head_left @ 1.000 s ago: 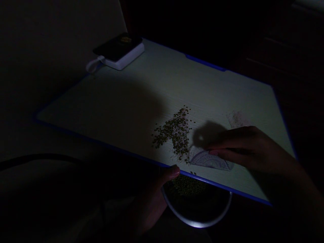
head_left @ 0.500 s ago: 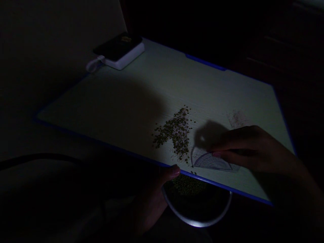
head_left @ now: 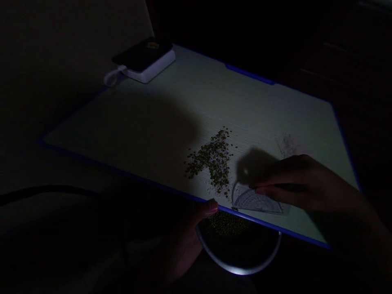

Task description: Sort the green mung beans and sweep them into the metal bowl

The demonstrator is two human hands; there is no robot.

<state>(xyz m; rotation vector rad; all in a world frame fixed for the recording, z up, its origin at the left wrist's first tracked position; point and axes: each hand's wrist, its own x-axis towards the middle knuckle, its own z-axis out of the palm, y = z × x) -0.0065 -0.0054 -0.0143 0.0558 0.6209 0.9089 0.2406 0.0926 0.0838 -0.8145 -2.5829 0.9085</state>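
The scene is very dark. My right hand [head_left: 301, 181] pinches a clear plastic protractor [head_left: 255, 201] that rests on the pale, blue-edged table [head_left: 171, 114], right at its near edge. Just left of the protractor lies a scatter of small green beans [head_left: 212, 159]. My left hand [head_left: 186, 241] is below the table's edge, closed on the rim of a metal bowl [head_left: 241, 249], thumb tip at the edge. The bowl holds more green beans [head_left: 228, 223].
A white power bank with a dark phone on top [head_left: 143, 61] and a looped cable sits at the table's far left corner. A faint pinkish smudge [head_left: 286, 143] marks the table beyond my right hand. The surroundings are black.
My right hand has slid the protractor toward the near edge of the table, a few beans moving with it. The left hand and bowl have stayed in place.
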